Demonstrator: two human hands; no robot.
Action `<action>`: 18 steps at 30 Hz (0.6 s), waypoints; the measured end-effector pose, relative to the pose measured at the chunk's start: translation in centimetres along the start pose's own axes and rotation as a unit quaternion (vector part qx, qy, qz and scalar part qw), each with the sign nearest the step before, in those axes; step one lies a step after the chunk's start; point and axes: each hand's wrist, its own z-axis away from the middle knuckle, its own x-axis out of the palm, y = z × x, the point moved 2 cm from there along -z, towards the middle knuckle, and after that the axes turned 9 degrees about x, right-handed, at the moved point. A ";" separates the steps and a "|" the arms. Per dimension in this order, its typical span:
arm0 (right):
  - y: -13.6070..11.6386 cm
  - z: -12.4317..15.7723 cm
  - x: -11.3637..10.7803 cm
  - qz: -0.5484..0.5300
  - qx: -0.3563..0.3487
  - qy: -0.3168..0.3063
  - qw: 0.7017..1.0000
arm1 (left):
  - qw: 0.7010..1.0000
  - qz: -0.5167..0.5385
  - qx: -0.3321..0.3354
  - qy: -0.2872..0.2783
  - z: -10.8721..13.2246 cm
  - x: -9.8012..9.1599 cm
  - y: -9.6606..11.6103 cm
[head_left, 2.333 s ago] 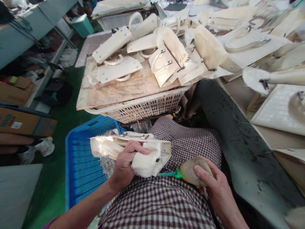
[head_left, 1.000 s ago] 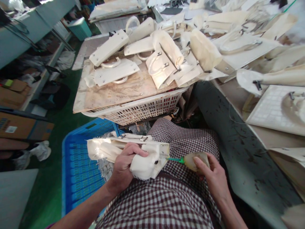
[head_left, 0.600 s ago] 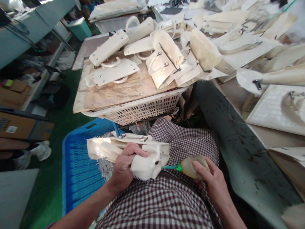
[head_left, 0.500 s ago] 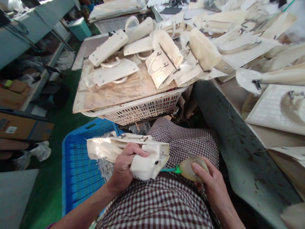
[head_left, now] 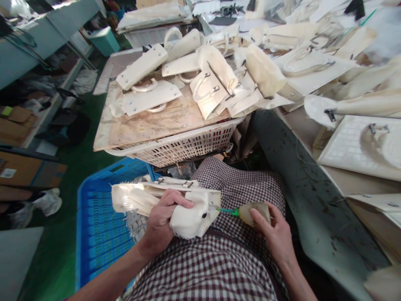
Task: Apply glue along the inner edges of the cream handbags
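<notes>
The left hand (head_left: 161,217) grips a white bag (head_left: 190,219), the right hand (head_left: 275,229) a cloudy bottle (head_left: 245,213); lower left, a blue basket (head_left: 102,234) holds gray scraps (head_left: 135,225).

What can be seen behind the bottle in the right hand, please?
Checked cloth shows behind the bottle; whatever part of it the bottle and the right hand cover cannot be seen.

Left grip (head_left: 161,217) clasped, right grip (head_left: 275,230) curled (thumb (head_left: 260,220) on top).

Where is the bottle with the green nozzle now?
In the head view, the bottle is in the right hand, over checked cloth, right of the cream piece.
</notes>
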 end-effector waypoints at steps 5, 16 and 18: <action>0.6 0.4 0.2 -0.001 -0.061 0.023 0.998 | 1.000 0.017 -0.021 0.012 -0.4 0.0 0.0; -0.6 1.6 -0.9 -0.246 0.046 -0.023 0.968 | 0.959 0.125 -0.193 0.164 -0.3 -1.6 -1.2; -0.9 1.8 -0.2 -0.384 0.091 -0.075 0.916 | 0.953 0.124 -0.205 0.183 -0.1 -2.0 -1.5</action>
